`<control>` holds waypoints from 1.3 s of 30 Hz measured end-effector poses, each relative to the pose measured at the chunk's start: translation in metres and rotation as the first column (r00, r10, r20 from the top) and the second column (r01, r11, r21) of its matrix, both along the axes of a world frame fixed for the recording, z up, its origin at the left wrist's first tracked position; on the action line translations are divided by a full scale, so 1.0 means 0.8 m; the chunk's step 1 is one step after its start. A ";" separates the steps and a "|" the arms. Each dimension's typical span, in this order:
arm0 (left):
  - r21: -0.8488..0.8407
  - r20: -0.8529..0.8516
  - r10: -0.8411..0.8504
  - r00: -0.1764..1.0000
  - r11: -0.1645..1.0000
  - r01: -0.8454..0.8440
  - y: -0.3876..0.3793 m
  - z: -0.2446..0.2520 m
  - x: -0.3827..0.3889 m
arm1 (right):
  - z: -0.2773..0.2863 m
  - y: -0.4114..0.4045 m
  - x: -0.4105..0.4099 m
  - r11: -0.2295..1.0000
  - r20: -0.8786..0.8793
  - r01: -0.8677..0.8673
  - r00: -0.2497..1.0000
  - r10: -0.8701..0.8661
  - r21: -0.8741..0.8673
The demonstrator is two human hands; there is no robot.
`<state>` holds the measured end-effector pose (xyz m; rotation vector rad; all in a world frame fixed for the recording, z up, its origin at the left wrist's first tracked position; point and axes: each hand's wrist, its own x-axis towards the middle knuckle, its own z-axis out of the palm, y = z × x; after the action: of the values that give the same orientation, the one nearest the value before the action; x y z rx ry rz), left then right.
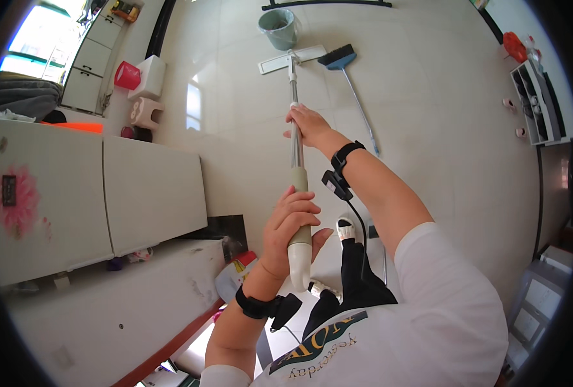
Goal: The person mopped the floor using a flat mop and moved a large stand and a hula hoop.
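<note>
Both my hands are on the pole of a flat mop (296, 145). My left hand (289, 227) wraps the green grip near its white end cap. Farther up, my right hand (310, 125) holds the bare metal tube. The mop's flat rectangular white head (274, 65) rests on the tiled floor at the pole's far end. Just beyond it stands a grey-green bucket (278, 30) with something dark inside that I cannot make out. To the right of the mop lies a broom with a blue head and dark bristles (339, 58), its thin handle pointing back toward me.
A white cabinet (153, 186) stands close on the left. Beyond it are a pink stool (146, 113) and a red bin (128, 75). A shoe rack (535, 104) is at the right wall, with grey drawers (533, 305) nearer. A black metal bar (327, 4) crosses the far floor.
</note>
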<state>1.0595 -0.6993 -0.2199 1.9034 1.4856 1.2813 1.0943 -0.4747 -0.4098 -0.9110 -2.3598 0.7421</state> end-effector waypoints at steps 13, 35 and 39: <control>0.135 0.192 -0.206 0.960 0.974 0.182 -0.286 0.147 -0.040 | 0.105 -0.346 -0.006 0.994 -0.126 0.021 0.991 -0.034 -0.108; -0.140 0.016 -0.174 0.985 0.975 0.175 -0.438 0.089 -0.039 | 0.027 -0.437 0.002 0.995 -0.019 -0.099 0.995 0.099 0.029; -0.090 0.033 -0.183 0.983 0.979 0.185 -0.475 0.148 -0.057 | 0.091 -0.511 -0.004 0.987 -0.122 -0.143 0.981 0.150 0.069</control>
<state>1.0136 -1.0796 -0.1019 1.9082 1.2992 1.1288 1.0912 -0.8836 -0.3368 -0.6506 -2.3407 0.7590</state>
